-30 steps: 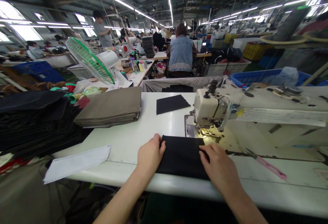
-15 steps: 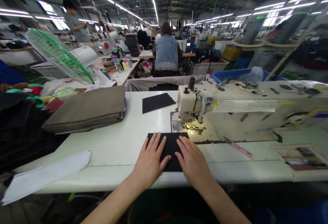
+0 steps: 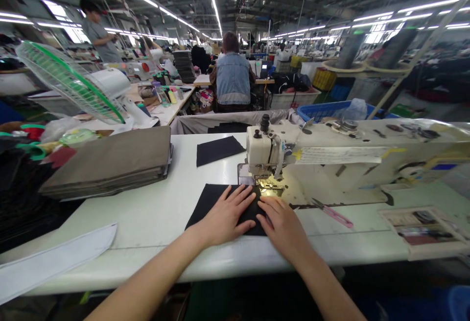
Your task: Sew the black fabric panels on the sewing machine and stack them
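A black fabric piece [image 3: 207,206] lies on the white table just in front of the sewing machine [image 3: 262,152], its far right edge close to the lit needle area. My left hand [image 3: 231,213] rests flat on it with fingers spread. On its right end lies my right hand [image 3: 277,216], fingers slightly bent and a little apart, the fingertips near the presser foot. Both hands press down from above. Beyond them, left of the machine head, lies a second black piece [image 3: 219,150].
Grey-brown fabric stack [image 3: 110,162] at left, with a fan [image 3: 73,83] behind. White strip [image 3: 55,262] at the front left. Pink-handled snips [image 3: 336,216] and a tray of small items [image 3: 422,252] at right. A seated person [image 3: 233,79] is ahead; another stands far left.
The black piece under my hands now shows much farther to the left. My left hand has turned and moved right, closer to my right hand. The whole view has shifted slightly.
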The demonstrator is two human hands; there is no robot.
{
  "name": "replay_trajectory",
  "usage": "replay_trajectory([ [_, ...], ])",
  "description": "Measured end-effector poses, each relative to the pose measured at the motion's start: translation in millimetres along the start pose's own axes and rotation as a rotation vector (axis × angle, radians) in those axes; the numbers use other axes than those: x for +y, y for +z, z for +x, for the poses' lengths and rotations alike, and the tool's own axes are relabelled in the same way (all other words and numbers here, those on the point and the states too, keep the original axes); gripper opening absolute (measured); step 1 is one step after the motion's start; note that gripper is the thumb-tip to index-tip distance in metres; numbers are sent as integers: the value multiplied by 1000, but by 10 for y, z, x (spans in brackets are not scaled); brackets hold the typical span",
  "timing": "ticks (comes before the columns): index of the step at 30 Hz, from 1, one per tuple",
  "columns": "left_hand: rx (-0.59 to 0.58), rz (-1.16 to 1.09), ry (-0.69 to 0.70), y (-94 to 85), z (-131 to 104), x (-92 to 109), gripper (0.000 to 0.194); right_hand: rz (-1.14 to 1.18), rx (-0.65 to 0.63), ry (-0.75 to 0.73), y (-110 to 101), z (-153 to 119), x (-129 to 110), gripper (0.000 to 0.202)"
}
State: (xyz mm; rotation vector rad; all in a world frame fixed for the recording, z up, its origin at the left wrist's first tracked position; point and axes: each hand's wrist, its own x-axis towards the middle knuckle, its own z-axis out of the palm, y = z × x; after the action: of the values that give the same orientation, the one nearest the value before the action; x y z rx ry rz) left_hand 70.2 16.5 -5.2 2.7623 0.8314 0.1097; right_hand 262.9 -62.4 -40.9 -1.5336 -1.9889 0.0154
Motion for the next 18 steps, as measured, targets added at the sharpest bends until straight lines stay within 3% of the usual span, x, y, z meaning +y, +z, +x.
replay_trajectory([
  [6, 11, -4, 33, -11, 51, -126, 70, -7, 5, 21, 23, 57, 16, 27],
  [18, 22, -21, 49, -24, 73, -134, 70, -6, 19, 30, 14, 68, 13, 28],
])
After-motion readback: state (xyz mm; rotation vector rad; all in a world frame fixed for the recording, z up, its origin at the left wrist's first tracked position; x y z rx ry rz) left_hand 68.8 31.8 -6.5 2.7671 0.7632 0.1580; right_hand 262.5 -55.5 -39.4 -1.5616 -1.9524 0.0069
